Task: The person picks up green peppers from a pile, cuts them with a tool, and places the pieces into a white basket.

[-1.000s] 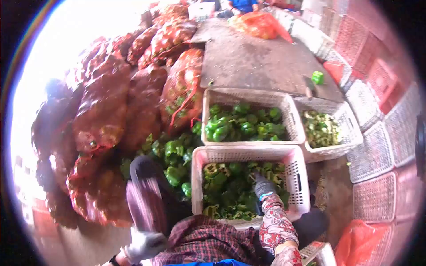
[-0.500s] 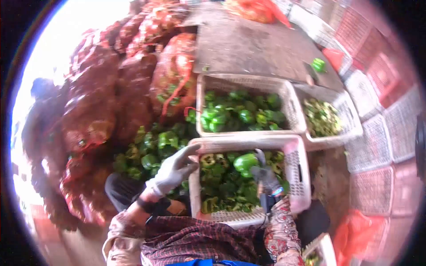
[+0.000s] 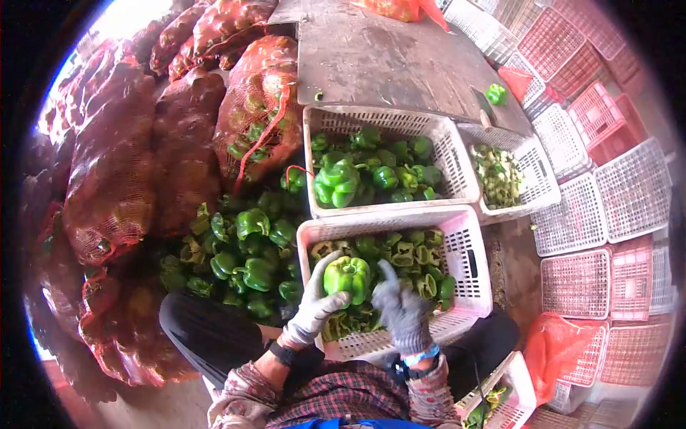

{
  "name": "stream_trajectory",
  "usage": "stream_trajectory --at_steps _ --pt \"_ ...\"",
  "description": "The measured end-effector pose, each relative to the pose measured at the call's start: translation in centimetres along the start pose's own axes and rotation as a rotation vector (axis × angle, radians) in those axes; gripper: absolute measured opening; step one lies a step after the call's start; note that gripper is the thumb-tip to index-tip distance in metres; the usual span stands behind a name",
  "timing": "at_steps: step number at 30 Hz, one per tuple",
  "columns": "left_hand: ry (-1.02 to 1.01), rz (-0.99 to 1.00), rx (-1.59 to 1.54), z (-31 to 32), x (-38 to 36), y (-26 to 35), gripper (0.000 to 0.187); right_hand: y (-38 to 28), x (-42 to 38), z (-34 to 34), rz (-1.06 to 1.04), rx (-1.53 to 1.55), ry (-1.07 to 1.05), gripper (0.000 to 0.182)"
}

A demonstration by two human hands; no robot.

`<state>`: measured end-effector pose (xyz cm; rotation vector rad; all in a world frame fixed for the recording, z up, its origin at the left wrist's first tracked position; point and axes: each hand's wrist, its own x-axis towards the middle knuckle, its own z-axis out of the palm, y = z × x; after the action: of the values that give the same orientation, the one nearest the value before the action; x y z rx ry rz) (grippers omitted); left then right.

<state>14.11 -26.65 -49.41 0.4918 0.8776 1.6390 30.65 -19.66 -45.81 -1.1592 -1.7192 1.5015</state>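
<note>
My left hand (image 3: 313,304), in a white glove, is closed around a green bell pepper (image 3: 347,280), thumb in front and fingers behind its left side. My right hand (image 3: 405,314), in a grey glove, is just right of the pepper. Its index finger points up and its thumb stands apart; I see nothing in it. Both hands are over a white plastic crate (image 3: 396,222) of cut and hollowed green peppers (image 3: 404,254).
Behind is a crate (image 3: 386,114) of whole peppers; right of it, a crate (image 3: 529,161) of pale scraps. Loose peppers (image 3: 250,247) lie left, before red mesh sacks (image 3: 114,164). A knife (image 3: 484,114) and pepper (image 3: 496,94) lie on the board (image 3: 400,61). Stacked crates (image 3: 579,282) stand right.
The bell pepper has passed from my right hand to my left, which was empty with its fingers spread. My left hand moved right over the crate; my right hand moved slightly left and down.
</note>
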Motion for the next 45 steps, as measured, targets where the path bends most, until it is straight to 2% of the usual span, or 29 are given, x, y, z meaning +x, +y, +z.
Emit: stream_trajectory --at_steps 1,3,6,8,11,12,15,16,19,20,21,23,24,25,26,28,29,31,32,35,37,40,43,45 --pt "0.026 0.075 0.09 -0.3 0.0 -0.2 0.088 -0.7 -0.9 0.3 0.012 -0.112 -0.069 0.02" --pt "0.034 0.118 0.115 0.2 0.0 0.8 0.085 -0.7 -1.9 1.5 -0.056 -0.36 -0.083 0.023" --pt "0.093 0.224 0.179 1.2 0.3 0.2 0.085 -1.2 -1.7 2.5 -0.04 -0.488 -0.043 0.028" --pt "0.135 0.244 0.226 1.5 0.2 0.0 0.084 -0.9 -1.7 2.9 -0.022 -0.529 -0.031 0.03" --pt "0.128 0.243 0.293 0.9 0.8 -0.9 0.082 -1.0 -1.9 3.2 0.076 -0.314 -0.007 0.029" --pt "0.138 0.243 0.259 0.9 0.9 -1.2 0.078 0.5 -2.1 3.2 0.028 -0.368 0.013 0.029" --pt "0.121 0.28 0.345 0.7 0.9 -1.5 0.076 -0.6 -2.1 3.0 -0.031 -0.511 -0.004 0.029" --pt "0.146 0.29 0.335 0.6 0.7 -2.1 0.074 -1.2 -2.3 3.1 -0.032 -0.435 0.022 0.029" --pt "0.139 0.268 0.348 1.4 0.6 -1.7 0.074 0.5 -3.6 2.8 0.087 -0.625 -0.051 0.025" --pt "0.172 0.167 0.154 2.2 0.0 -1.3 0.072 1.9 -4.0 2.9 0.016 -0.565 -0.07 0.024" --pt "0.241 0.165 0.143 1.7 0.3 -2.4 0.068 3.5 -4.6 3.1 -0.123 -0.596 -0.126 0.026" --pt "0.281 0.227 0.107 1.4 1.9 -1.2 0.069 6.5 -6.0 3.5 -0.032 -0.775 -0.103 0.022" --pt "0.266 0.223 0.101 1.0 2.3 -0.4 0.072 6.8 -6.1 3.1 0.033 -0.643 -0.1 0.023" --pt "0.21 0.232 0.124 0.4 2.6 0.3 0.082 5.7 -5.8 2.5 0.071 -0.502 -0.039 0.028" --pt "0.16 0.201 0.13 0.4 2.0 0.9 0.082 4.4 -5.3 2.0 0.077 -0.341 0.052 0.037" --pt "0.054 0.13 0.124 0.5 1.4 1.0 0.088 1.4 -3.3 1.0 -0.047 -0.214 0.128 0.059" --pt "-0.008 0.122 0.208 0.8 0.6 0.9 0.087 -0.4 -1.9 0.5 -0.137 -0.276 0.112 0.066" --pt "-0.114 0.002 0.163 1.4 -0.4 -0.1 0.085 -0.5 -0.2 -0.3 -0.11 -0.194 -0.099 0.083" --pt "-0.179 -0.07 0.005 1.5 -0.5 -0.1 0.083 0.8 0.4 -0.6 -0.098 -0.301 -0.168 0.093" --pt "-0.214 -0.211 0.095 1.5 -0.8 0.3 0.079 1.3 -0.2 -0.6 -0.029 -0.246 -0.177 0.092" --pt "-0.168 -0.158 0.32 0.8 -1.3 -0.9 0.077 1.9 -0.7 -0.6 -0.056 -0.293 -0.229 0.085" --pt "-0.148 -0.174 0.342 0.5 -2.7 -1.3 0.073 2.2 -1.5 -1.0 0.071 -0.182 -0.319 0.074" --pt "-0.226 -0.26 0.381 -0.2 -2.5 -1.2 0.07 1.3 -1.4 -1.9 0.02 -0.098 -0.413 0.065" --pt "-0.267 -0.327 0.241 -0.5 -2.5 -2.2 0.068 3.1 -1.9 -3.3 0.157 0.031 -0.498 0.063"
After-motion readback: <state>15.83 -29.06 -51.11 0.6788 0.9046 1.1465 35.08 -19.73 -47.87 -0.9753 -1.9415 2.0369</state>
